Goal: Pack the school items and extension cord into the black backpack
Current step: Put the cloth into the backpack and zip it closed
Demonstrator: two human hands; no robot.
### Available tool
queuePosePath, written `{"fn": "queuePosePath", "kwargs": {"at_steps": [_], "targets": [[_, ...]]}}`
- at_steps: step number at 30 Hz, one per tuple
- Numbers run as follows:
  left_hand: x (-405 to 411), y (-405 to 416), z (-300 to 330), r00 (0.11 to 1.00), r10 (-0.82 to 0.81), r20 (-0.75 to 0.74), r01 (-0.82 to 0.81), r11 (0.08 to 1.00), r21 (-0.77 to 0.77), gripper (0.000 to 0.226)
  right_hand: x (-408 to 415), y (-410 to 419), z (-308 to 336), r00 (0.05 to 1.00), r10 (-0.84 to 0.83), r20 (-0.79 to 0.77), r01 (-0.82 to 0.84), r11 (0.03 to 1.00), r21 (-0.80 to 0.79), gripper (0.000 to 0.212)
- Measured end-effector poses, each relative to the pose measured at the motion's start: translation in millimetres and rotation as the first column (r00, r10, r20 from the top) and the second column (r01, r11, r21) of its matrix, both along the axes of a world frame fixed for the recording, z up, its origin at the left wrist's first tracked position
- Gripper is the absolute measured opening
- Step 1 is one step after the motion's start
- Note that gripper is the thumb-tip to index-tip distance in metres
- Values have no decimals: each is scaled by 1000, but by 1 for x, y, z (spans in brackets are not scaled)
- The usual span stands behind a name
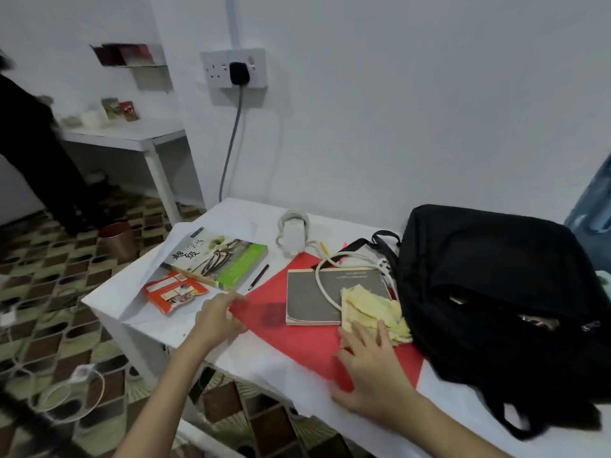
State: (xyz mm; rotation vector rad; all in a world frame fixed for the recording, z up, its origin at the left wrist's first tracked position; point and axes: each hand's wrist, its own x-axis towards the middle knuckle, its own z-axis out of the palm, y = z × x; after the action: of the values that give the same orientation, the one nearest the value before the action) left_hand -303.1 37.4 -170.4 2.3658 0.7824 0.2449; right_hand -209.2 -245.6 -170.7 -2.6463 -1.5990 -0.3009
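Note:
A black backpack (502,302) lies on the right of the white table (254,361), its zip partly open. A red paper sheet (297,338) is spread on the table. On the sheet rest a grey book (310,302) and a yellow cloth (373,309). My left hand (218,317) pinches the sheet's left corner. My right hand (370,368) lies flat on the sheet's near edge, fingers spread, touching the cloth. A white extension cord (292,234) sits coiled at the back; its cable (325,285) loops across the grey book. A green-covered book (218,259), an orange packet (173,292) and a pencil (259,277) lie at the left.
A wall socket with a black plug (238,72) is above the table. A person in black (36,153) stands at the far left by another white table (132,135). A copper bin (117,241) and loose white cables (72,391) are on the patterned floor.

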Motion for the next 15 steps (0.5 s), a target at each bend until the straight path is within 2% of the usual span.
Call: {"fn": "queuePosePath", "kwargs": {"at_steps": [3,5,6,9,11,13,15], "targets": [[-1,-3,7,961,94,260,-39,978,-206,57,8,4,19,993,-103,-54,113,965,238,30],[3,-3,5,958,127,255,-61,966,-252,69,21,2,40,963,-259,-68,268,920,285,28],[6,-5,4,977,87,196,-36,967,-250,75,27,0,48,948,-302,-94,317,901,298,27],[12,-8,2,982,-166,-93,158,983,-89,95,32,1,53,911,-366,-191,405,883,237,31],[15,-8,-1,952,-232,-201,252,964,82,89,30,4,52,896,-389,-213,434,868,241,30],[16,-3,-5,965,-198,-171,233,948,217,65,32,5,51,878,-409,-249,471,834,289,30],[13,5,-8,988,-116,-99,140,949,282,50,34,6,50,859,-434,-271,504,810,301,30]]}}
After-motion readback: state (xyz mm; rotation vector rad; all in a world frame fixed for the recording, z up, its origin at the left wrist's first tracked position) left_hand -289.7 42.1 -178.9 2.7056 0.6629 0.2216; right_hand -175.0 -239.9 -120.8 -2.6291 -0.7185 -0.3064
